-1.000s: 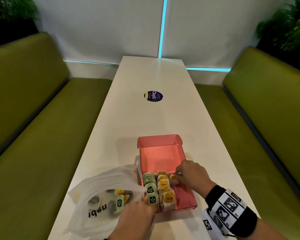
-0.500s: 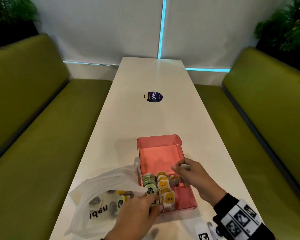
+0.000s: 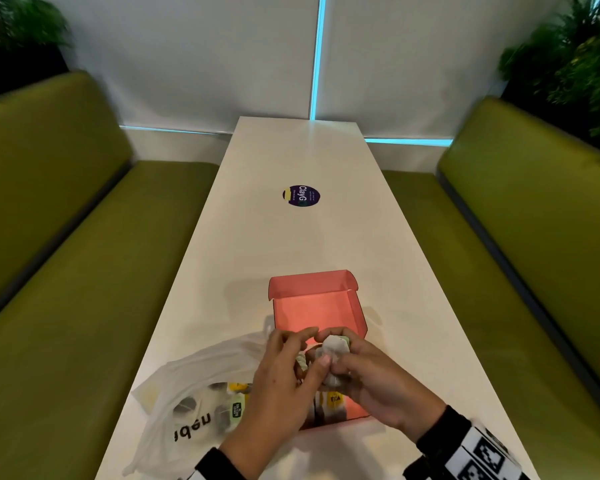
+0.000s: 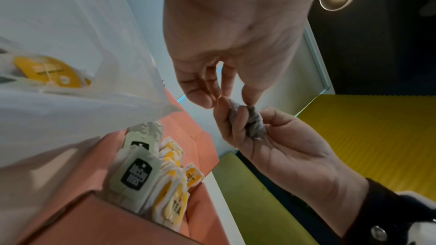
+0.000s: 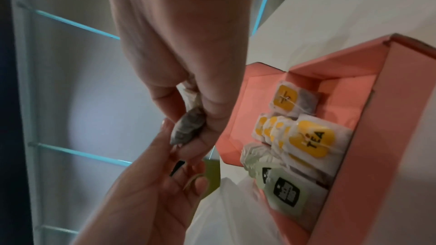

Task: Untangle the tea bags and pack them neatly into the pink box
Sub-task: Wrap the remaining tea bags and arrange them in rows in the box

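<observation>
Just above the pink box (image 3: 314,306), both hands meet over one tea bag (image 3: 335,346). The right hand (image 3: 378,382) has its fingers curled around the bag and grips it; the left hand (image 3: 284,379) pinches it from the other side with thumb and fingertips. From the left wrist view the bag (image 4: 253,122) looks crumpled and grey between the two sets of fingers.

The box sits on the white tabletop (image 3: 291,237) toward its near edge, lid flap standing open at the far side. Inside, packed tea bags (image 5: 309,141) stand in rows at the near end: yellow-labelled ones toward the right wall, green-labelled ones (image 5: 285,195) along the left wall, and a single yellow bag lies apart beside the rows. The far half of the box floor is bare pink card. In the head view the hands cover most of these rows.

A white plastic bag (image 3: 194,386) lies touching the left side of the box, near the tabletop's left edge, with more tea bags showing through it. A round dark sticker (image 3: 301,195) is stuck farther up the tabletop, well apart from the box. Green benches (image 3: 66,271) flank both long edges.
</observation>
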Available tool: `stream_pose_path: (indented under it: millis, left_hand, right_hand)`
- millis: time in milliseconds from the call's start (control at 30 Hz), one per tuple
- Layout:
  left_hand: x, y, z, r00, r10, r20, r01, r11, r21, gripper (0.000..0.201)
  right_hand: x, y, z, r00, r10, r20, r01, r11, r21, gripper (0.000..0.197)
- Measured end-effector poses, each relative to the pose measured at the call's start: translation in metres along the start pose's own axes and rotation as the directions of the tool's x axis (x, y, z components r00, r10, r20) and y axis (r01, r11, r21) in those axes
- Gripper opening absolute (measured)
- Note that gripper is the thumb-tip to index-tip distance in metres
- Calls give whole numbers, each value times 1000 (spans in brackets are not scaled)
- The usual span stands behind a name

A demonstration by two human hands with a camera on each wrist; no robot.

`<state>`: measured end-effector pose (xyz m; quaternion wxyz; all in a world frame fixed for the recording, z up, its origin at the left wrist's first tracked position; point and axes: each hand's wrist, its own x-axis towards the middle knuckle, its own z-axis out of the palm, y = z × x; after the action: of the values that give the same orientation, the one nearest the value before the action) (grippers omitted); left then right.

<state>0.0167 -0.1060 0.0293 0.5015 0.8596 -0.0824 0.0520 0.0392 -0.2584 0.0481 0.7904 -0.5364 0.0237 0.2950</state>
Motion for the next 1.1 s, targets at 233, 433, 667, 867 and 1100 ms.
stream_pose_path:
  millis: [233,433,667,867,1100]
  left_hand:
    - [5,-1,-5,999,31,32,-30,999,-46,25]
    - [7,1,-12,997,75,14,-74,996,-54,12]
    - [7,11,-23,996,-88,8,85,923,-376,20]
    - [7,16,-29,996,-74,51,90,813,-575,18]
    - [7,13,-32,983,-46,179,141,815,-562,23]
  right_hand:
    - [-3,3,3,998,-58,12,59,969,-239,45]
    - [-5,2,4,998,-60,35,68,946,-318,32]
    - [-7,-1,-2,998,-45,50,57,961,-270,43]
    - [-9,-2,-11,996,-89,11,89,970,-226,67]
    - [-9,-18,-4,994,-108,-29,92,938,-335,28]
